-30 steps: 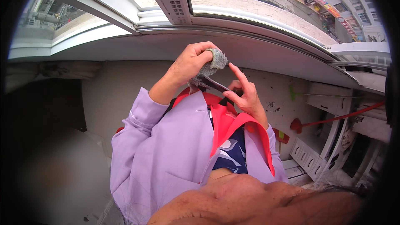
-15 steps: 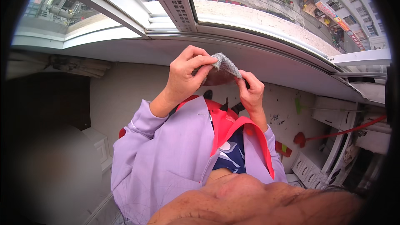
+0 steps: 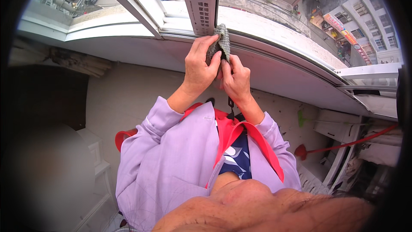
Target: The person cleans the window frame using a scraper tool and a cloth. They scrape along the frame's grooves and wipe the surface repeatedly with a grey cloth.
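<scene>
Grey cloth (image 3: 225, 41) pinched before the window frame (image 3: 200, 0)

The left hand (image 3: 201, 63) and right hand (image 3: 237, 78), close together, both grip it and hide its lower part. Whether it touches the frame cannot be told. A lavender sleeve (image 3: 159, 117) partly covers a red object (image 3: 123, 138).
</scene>
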Motion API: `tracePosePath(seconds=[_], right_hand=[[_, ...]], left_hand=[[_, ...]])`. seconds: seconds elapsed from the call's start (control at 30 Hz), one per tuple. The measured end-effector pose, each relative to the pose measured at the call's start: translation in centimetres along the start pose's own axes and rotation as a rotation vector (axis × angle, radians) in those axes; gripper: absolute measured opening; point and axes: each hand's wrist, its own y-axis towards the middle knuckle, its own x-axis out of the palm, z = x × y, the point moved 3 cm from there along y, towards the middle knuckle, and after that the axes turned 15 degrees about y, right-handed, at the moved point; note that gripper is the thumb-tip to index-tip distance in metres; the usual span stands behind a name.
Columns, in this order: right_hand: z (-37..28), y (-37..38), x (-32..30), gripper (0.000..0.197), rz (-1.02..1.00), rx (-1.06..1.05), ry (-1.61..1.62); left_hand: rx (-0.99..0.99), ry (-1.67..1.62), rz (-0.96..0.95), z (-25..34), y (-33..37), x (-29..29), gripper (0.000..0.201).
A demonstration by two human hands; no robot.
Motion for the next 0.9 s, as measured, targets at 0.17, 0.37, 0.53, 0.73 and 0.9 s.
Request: tracePosePath(seconds=[0.17,0.37,0.53,0.73,0.9], right_hand=[[-0.4,0.7,0.6,0.010,-0.047,-0.035,-0.296],[-2.2,0.3,-0.9,0.011,-0.229,0.162,-0.341],[-3.6,-0.6,-0.2,0.014,-0.114,0.168,-0.090],[-1.4,0.4,1.0,0.009,-0.040,0.010,-0.225],[-0.7,-1.0,-0.9,0.009,-0.197,0.131,-0.257]], left_hand=[[0.067,0.134,-0.031,-0.5,-0.1,0.2,0.035],[0.006,0.100,-0.185,-1.1,-1.5,-0.1,0.035],[0.034,0.024,-0.065,-0.3,-1.6,-1.1,0.039],[0.045,0.054,-0.073,-1.1,0.0,-0.3,0.036],[-0.051,-0.021,-0.191,-2.0,-1.9,-0.8,0.032]])
